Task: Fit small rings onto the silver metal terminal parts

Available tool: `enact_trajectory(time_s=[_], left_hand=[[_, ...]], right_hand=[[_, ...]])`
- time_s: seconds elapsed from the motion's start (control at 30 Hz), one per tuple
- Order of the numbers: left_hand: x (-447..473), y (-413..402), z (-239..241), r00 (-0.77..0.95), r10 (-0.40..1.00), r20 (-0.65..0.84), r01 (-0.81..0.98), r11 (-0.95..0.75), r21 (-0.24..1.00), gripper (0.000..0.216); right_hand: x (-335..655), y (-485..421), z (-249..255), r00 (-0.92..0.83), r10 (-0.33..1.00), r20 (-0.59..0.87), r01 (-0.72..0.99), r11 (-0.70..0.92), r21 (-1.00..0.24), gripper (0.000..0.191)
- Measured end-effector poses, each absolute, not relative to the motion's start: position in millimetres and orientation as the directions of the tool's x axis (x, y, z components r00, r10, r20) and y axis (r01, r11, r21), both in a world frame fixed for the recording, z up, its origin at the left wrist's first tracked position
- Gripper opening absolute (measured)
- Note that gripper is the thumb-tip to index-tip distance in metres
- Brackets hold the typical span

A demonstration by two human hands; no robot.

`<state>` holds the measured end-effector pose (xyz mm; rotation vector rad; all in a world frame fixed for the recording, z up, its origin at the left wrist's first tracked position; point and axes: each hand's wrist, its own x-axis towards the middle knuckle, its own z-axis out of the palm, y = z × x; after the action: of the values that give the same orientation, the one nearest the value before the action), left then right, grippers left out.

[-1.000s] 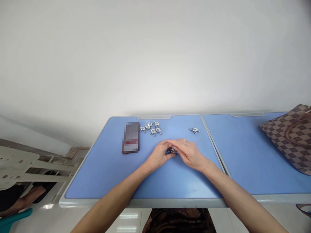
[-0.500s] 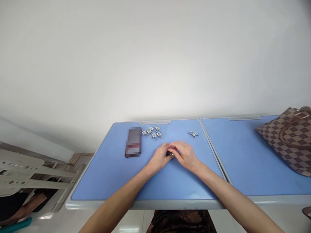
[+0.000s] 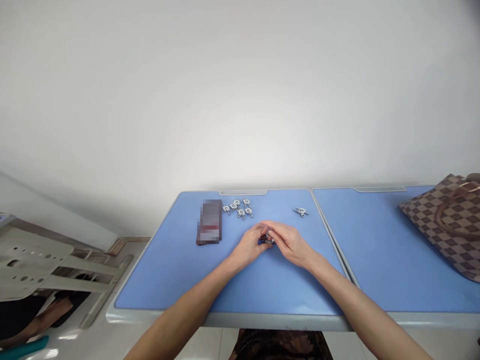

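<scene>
Blue desk [image 3: 225, 295], one. Small metal-and-dark part [image 3: 267, 239], one, above the desk, pinched between left hand [image 3: 247, 246] and right hand [image 3: 290, 245], fingertips [image 3: 278, 231] together on it. Silver fittings [image 3: 238, 208], six, clustered nearby; silver fitting [image 3: 301, 212], one, apart. Packet [image 3: 209, 222], one, print blurred. Brown checked bag [image 3: 446, 225], one.

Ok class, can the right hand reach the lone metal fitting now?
Probably yes: bare blue desk lies between the right hand and the lone metal fitting, though it pinches a small item with the left hand.
</scene>
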<state>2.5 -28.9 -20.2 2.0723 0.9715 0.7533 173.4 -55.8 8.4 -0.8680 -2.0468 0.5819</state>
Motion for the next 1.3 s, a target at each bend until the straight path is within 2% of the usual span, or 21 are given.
enact_trajectory(time_s=[0.27,0.5,0.77,0.93,1.07,1.13,1.3], left_hand=[[2.4,-30.0,-22.7,0.521,0.837,0.165,0.48,-0.447,0.755,0.008],[2.7,-30.3,-24.7,0.524,0.834,0.175,0.487,-0.462,0.741,0.009],[3.1,-30.8,-24.5,0.522,0.832,0.186,0.484,-0.469,0.738,0.006],[1.8,-31.0,-23.3,0.529,0.828,0.185,0.48,-0.472,0.739,0.007],[-0.6,-29.1,-23.2,0.541,0.819,0.192,0.455,-0.477,0.752,0.008],[-1.4,-27.7,-22.8,0.552,0.812,0.19,0.444,-0.479,0.757,0.01],[-1.8,-26.3,-20.9,0.562,0.804,0.194,0.411,-0.476,0.778,0.011]], right_hand=[[170.8,-55.3,8.9,-0.345,0.75,0.564,0.437,0.66,-0.611,0.019],[166.9,-56.2,8.2,-0.246,0.759,0.602,0.515,0.629,-0.582,0.013],[164.3,-55.7,4.4,-0.215,0.756,0.619,0.556,0.616,-0.559,0.012],[164.8,-56.0,3.7,-0.19,0.793,0.579,0.53,0.579,-0.619,0.011],[174.0,-53.1,10.6,-0.071,0.842,0.535,0.369,0.52,-0.77,0.012],[179.9,-50.4,13.0,-0.023,0.847,0.532,0.338,0.507,-0.793,0.012],[186.9,-45.8,6.9,-0.179,0.844,0.506,0.479,0.524,-0.704,0.014]])
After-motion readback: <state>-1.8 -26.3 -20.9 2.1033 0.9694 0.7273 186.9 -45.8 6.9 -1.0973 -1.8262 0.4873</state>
